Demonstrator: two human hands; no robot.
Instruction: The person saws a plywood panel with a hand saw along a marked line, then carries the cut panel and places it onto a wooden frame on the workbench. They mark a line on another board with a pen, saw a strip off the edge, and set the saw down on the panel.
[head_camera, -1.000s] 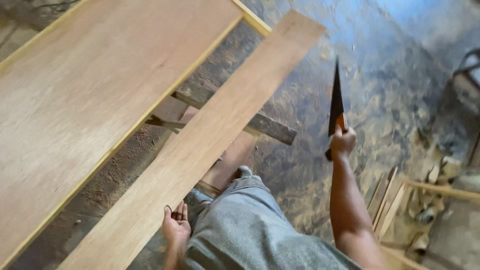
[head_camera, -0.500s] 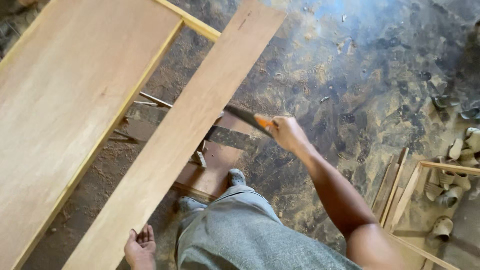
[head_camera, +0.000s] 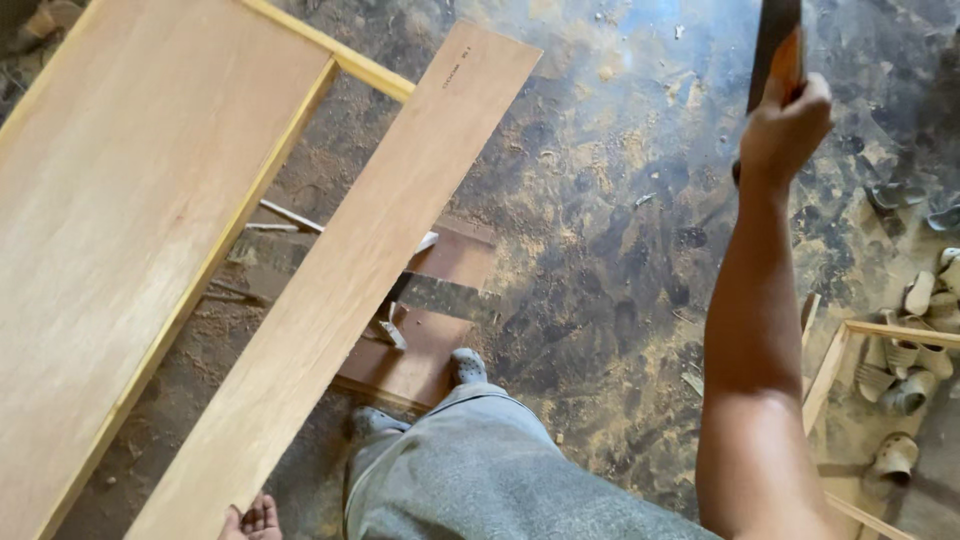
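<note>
Right hand clenched around handsaw, raised over floor; left hand gripping plank end, fingers curled. Sawing step apparently paused; next, blade back onto plank.

1. No pkgs, signs or screens in view.
2. Only label-type item: small dark printed mark on the long plank, near its far end, close to the left edge.
3. Shape: short thin line of stamped characters, running along the plank's length; looks like ink straight on the wood, no sticker.
4. Colours: dark brown/black print on light reddish-tan wood.
5. Plank w/ mark lies diagonal, far end at upper centre, near end at lower left by the left hand.
6. Print too small to tell more.
</note>
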